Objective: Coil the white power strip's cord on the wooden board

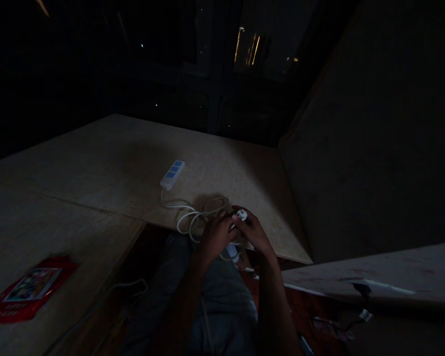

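Observation:
My right hand (252,231) is closed on a white plug (242,215), whose face points up and away from me. Close beside it, my left hand (215,237) has its fingers curled around the white cord (187,217) just behind the plug. Loose loops of that cord lie on the table near my hands, and some hang over its front edge. The cord runs left to a white power strip (172,174) with blue socket panels, lying flat on the table. Dim light hides the exact placing of my left fingers.
The pale tabletop (107,148) reaches back to a dark window (215,74). A wall (374,148) rises at the right. A red packet (33,289) with a picture lies at the lower left. Another thin cable (128,284) hangs beside my legs.

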A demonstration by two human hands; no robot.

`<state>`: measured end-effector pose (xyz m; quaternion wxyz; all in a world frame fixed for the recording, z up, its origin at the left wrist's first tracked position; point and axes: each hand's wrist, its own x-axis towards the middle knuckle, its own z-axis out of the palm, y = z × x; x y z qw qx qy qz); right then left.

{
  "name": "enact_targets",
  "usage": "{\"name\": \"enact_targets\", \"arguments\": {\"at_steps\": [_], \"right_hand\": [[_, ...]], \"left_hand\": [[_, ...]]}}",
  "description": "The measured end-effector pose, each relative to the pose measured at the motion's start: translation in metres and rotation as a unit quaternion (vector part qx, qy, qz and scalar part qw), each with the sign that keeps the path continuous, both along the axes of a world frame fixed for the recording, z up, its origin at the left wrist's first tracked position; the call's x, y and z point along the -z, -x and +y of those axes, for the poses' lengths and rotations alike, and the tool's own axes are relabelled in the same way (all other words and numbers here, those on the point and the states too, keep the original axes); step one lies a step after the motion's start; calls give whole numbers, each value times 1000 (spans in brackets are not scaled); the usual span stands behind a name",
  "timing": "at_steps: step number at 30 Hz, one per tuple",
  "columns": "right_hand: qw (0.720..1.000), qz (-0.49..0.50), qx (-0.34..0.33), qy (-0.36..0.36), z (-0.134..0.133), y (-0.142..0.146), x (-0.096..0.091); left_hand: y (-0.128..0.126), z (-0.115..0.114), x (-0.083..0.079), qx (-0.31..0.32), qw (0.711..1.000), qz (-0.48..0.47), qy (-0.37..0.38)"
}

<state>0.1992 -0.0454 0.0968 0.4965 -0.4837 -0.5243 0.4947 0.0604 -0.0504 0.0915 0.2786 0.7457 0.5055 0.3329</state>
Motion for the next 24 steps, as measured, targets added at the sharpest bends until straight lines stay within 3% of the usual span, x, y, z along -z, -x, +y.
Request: {"name": "enact_targets", "arguments": {"at_steps": [3,6,11,19,24], "right_hand": [[998,3,60,7,0,1,1],[991,23,121,46,0,-2,0],[981,87,152,86,1,-6,-10],[956,239,137,105,9,-28,-23],[924,357,85,105,31,-59,-21]], "left_hand": [[5,0,3,-13,996,-90,-1],[12,0,0,-64,984,-160,-36],[25,5,-7,-127,980,-108,-112],[58,26,40,-103,991,-40,-71],[70,38,53,-76,993,-84,-31]]}}
